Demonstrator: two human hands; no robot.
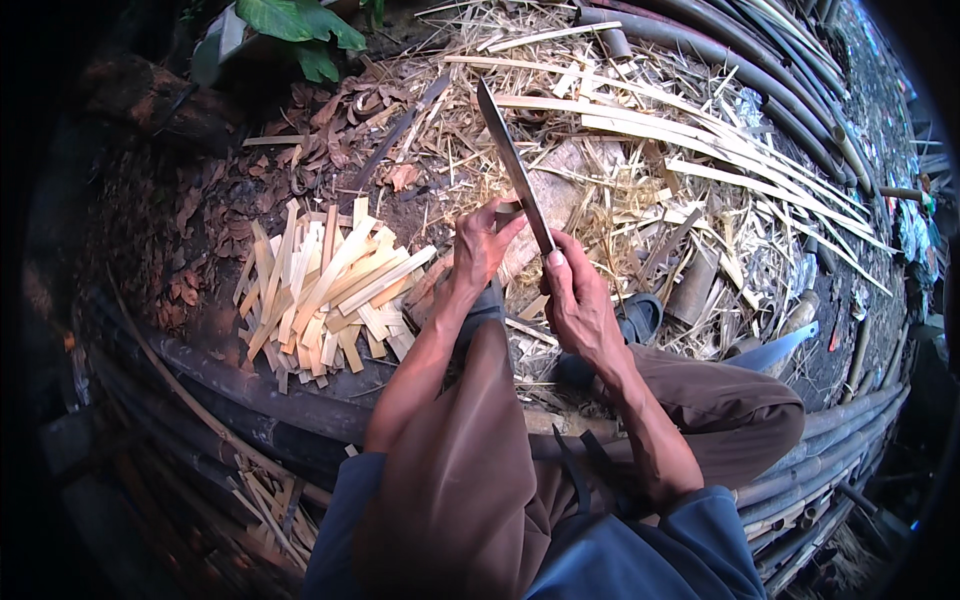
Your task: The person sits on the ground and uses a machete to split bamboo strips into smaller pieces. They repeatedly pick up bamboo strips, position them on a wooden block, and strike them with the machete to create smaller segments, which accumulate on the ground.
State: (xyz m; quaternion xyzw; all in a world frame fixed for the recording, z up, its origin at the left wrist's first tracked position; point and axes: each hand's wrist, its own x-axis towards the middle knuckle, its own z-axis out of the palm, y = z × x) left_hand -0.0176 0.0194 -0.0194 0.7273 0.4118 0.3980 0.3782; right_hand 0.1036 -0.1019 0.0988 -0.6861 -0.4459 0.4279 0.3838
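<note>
My right hand (pixel 582 300) is wrapped round the handle of a machete (pixel 512 160), its thumb at the base of the blade. The long dark blade points up and away to the left, tilted. Just left of the blade, my left hand (pixel 482 245) pinches a short bamboo piece (pixel 508 211) between thumb and fingers. The blade passes close by this piece; I cannot tell whether they touch. Beneath both hands lies a pale log (pixel 560 185) among shavings. Left of my left forearm is a heap of short split bamboo strips (pixel 330 285).
Long bamboo slats (pixel 700 140) lie at the far right, before stacked dark bamboo poles (pixel 790 110). A saw blade (pixel 775 350) rests right of my knee, near a cut bamboo section (pixel 693 285). Dry leaves (pixel 330 125) and shavings cover the ground. More poles (pixel 250 400) run behind the heap.
</note>
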